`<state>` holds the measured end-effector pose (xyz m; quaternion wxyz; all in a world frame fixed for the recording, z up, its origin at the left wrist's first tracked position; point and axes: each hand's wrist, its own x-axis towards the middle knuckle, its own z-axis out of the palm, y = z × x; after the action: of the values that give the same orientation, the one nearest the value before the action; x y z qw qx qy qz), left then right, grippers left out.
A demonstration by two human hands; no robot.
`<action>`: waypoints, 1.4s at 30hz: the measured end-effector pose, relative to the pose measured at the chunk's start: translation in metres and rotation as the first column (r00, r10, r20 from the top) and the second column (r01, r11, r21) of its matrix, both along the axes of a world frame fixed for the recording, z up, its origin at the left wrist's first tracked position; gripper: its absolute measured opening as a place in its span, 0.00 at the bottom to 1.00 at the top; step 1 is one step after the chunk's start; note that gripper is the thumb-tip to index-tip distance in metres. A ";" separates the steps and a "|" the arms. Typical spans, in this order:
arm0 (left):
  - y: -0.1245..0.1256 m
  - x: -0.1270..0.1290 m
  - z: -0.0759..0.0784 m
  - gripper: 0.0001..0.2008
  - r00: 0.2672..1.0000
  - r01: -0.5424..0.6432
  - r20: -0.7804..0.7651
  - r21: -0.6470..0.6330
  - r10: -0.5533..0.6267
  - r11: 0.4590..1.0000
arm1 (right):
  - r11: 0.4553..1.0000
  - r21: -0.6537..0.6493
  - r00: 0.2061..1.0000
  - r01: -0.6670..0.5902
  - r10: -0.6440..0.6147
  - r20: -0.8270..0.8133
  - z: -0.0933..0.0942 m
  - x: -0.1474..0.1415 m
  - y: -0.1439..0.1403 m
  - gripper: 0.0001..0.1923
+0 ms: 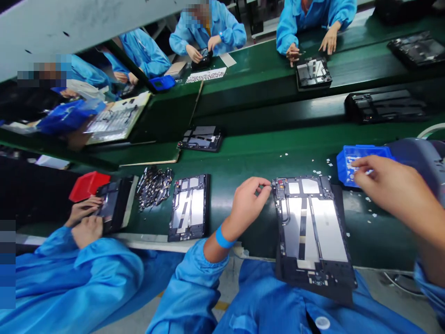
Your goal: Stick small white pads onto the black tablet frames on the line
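While the tablet chassis (313,232) is laid lengthwise across the belt edge (239,162), near end overhanging toward the lap, its top-left corner is pinched and steadied by the left hand (248,204); the right hand (389,185), fingers narrowed, is dipped into the blue parts tray (344,160) just beside it.

A second open panel (189,207) lies at lower centre beside a heap of small metal parts (154,185). A red bin (86,184) sits at left. Co-workers in blue coats (208,25) line the green counter (264,69) along the top.
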<state>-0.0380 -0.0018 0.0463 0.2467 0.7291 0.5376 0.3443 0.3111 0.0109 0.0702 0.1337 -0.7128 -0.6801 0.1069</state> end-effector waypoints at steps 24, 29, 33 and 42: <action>0.019 -0.002 -0.019 0.17 0.768 0.357 -0.601 0.111 -0.224 0.927 | 0.918 -0.281 0.959 -0.279 0.255 -0.120 -0.010 -0.136 0.047 0.12; 0.017 -0.003 -0.014 0.18 0.641 0.443 -0.742 0.150 -0.195 0.884 | 0.918 -0.276 0.958 -0.286 0.264 -0.117 -0.013 -0.135 0.047 0.12; 0.015 -0.002 -0.005 0.19 0.509 0.560 -0.837 0.146 -0.200 0.816 | 0.920 -0.240 0.951 -0.310 0.294 -0.100 -0.017 -0.135 0.047 0.13; 0.034 -0.005 0.004 0.19 0.571 0.537 -0.724 -0.029 -0.388 0.843 | 0.810 0.189 0.804 -0.556 0.581 -0.125 -0.043 -0.101 0.012 0.17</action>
<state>-0.0428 0.0327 0.0501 0.0313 0.9389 0.3425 0.0126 0.2098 0.0226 0.0267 0.2061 -0.4519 -0.8538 0.1560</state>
